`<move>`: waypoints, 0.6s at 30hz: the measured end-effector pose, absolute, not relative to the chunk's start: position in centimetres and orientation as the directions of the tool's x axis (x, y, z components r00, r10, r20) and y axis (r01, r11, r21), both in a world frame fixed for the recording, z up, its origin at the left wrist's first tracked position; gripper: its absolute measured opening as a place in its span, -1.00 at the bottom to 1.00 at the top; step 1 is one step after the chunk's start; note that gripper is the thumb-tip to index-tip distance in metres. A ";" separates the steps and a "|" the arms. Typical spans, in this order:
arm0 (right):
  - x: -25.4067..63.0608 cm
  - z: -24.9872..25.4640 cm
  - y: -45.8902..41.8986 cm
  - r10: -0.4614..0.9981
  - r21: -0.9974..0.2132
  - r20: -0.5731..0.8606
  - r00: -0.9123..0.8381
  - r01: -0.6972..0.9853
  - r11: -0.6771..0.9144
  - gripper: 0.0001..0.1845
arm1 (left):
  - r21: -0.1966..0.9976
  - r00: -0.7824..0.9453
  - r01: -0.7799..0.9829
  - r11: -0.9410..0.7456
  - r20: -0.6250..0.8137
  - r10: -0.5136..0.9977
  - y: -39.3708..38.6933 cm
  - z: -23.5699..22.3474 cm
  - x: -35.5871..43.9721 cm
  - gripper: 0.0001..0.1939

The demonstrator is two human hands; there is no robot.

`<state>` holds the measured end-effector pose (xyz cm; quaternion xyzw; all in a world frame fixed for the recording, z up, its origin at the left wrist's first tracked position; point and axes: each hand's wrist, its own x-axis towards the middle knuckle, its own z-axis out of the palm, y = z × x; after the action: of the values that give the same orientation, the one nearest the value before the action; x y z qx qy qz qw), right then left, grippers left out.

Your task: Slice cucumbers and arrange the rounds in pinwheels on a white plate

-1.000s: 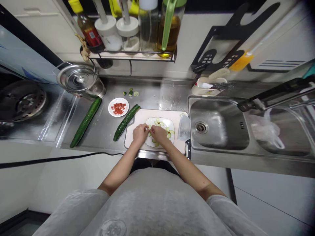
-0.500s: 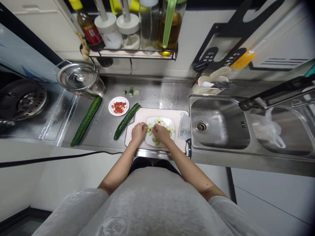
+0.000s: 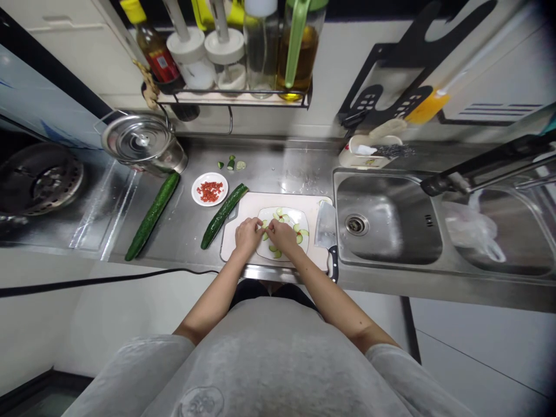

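My left hand (image 3: 248, 234) and my right hand (image 3: 281, 236) meet over the left side of a white plate (image 3: 303, 216), fingertips pinched and nearly touching. What they pinch, if anything, is too small and hidden to make out. Thin pale-green cucumber slices (image 3: 299, 237) lie on the plate in flower-like groups with bits of red at some centres. Part of the left group is covered by my fingers. Beneath the plate is a light cutting board (image 3: 230, 243). A cleaver (image 3: 324, 226) rests along its right edge, black handle toward me.
Left of the board lies a cucumber (image 3: 223, 216), with a small plate (image 3: 195, 191) of chopped red pieces behind it. Farther left are another cucumber (image 3: 152, 217) and a lidded steel pot (image 3: 139, 139). A double sink (image 3: 386, 220) is to the right; a condiment shelf (image 3: 234, 97) hangs above.
My left hand has shifted slightly right, and the two hands' fingertips are now closer together. The right hand has moved slightly left. The plate and cucumbers stay where they were.
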<state>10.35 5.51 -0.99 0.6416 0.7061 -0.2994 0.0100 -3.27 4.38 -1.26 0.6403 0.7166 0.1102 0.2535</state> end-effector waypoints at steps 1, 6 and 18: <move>10.3 -1.0 5.6 0.898 -0.409 -0.401 -0.179 0.913 -0.001 -0.80 | 0.478 -0.052 0.864 0.158 -0.227 0.972 4.4 -1.3 -3.2 -0.86; 10.2 -0.9 5.6 0.901 -0.407 -0.399 -0.168 0.914 -0.009 -0.80 | 0.479 -0.058 0.862 0.167 -0.234 0.970 4.4 -1.3 -3.2 -0.85; 13.2 0.5 6.1 0.941 -0.550 -0.327 -0.087 0.827 -0.115 -0.81 | 0.678 -0.153 0.682 0.275 -0.236 0.960 4.1 -1.7 -4.6 -0.87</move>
<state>13.18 6.10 0.54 0.6702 0.6594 -0.3294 -0.0866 -4.58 4.13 -1.74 0.5632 0.7287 0.2129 0.3262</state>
